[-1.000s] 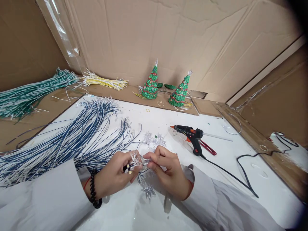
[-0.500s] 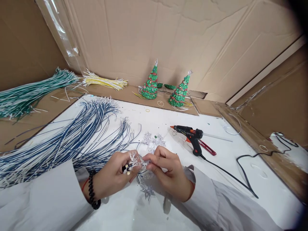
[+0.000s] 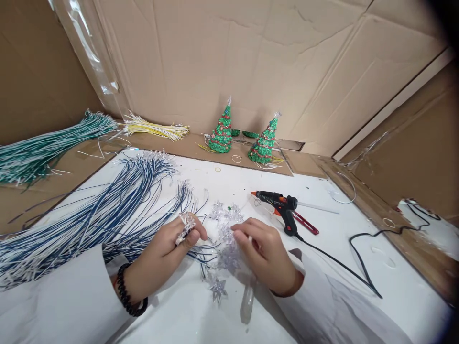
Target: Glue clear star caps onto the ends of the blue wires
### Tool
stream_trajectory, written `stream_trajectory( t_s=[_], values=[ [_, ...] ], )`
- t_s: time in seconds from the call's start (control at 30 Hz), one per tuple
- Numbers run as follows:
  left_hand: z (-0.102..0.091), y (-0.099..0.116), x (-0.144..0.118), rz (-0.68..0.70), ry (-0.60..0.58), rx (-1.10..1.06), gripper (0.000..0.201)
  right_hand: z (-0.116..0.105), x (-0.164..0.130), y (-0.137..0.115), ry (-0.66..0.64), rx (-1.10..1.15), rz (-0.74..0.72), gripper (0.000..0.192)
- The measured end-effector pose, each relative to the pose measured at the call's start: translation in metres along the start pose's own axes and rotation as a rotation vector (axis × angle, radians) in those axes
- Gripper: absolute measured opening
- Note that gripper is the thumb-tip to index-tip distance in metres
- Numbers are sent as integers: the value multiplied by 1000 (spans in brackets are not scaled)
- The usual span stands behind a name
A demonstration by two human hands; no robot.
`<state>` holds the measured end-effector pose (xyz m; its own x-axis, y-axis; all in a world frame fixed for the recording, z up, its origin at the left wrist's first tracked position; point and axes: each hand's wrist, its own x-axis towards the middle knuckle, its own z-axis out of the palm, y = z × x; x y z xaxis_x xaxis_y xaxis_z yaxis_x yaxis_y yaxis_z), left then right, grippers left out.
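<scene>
L hand [image 3: 163, 251] pinching LED wires [image 3: 185, 228].

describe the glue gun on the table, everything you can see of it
The glue gun is black with an orange trigger and orange nozzle tip. It lies on its side on the white table, nozzle pointing left, grip toward the person. A clear glue stick juts from its rear to the right. A black cord runs from the grip's base across the table to the right. A red-handled tool lies against it. Neither hand touches it; the right hand is nearest.
</scene>
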<state>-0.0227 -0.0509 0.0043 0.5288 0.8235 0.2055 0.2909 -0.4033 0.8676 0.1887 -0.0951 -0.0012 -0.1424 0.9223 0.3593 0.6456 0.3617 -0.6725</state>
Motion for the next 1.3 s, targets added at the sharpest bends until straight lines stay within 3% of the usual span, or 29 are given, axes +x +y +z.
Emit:
stream_trajectory(
  t_s=[0.17,0.33,0.4,0.5,0.63,0.83,0.97,1.07,1.3],
  values=[
    [5,-4,-7,-137,16,-73,27,-21,-9,14,302,-313,96,41],
    [7,1,-8,-240,-20,-75,31,-45,-26,40,435,-499,486,41],
    [7,4,-7,-231,-22,-60,32,-52,-29,55,454,-519,557,38],
    [7,5,-5,-202,-52,-52,37,-56,-25,76,362,-523,443,47],
    [7,-2,-4,-164,-93,-92,37,-57,-9,82,170,-423,335,32],
    [4,-4,-3,-124,22,-128,28,-67,12,39,51,146,397,34],
    [1,-4,-1,-63,-28,-127,31,-63,15,11,-95,450,433,29],
    [-1,-5,1,-51,-101,-138,34,-51,14,6,-107,641,386,23],
    [-3,-3,4,-41,-179,-248,39,-25,9,5,-142,728,455,22]
  ],
)
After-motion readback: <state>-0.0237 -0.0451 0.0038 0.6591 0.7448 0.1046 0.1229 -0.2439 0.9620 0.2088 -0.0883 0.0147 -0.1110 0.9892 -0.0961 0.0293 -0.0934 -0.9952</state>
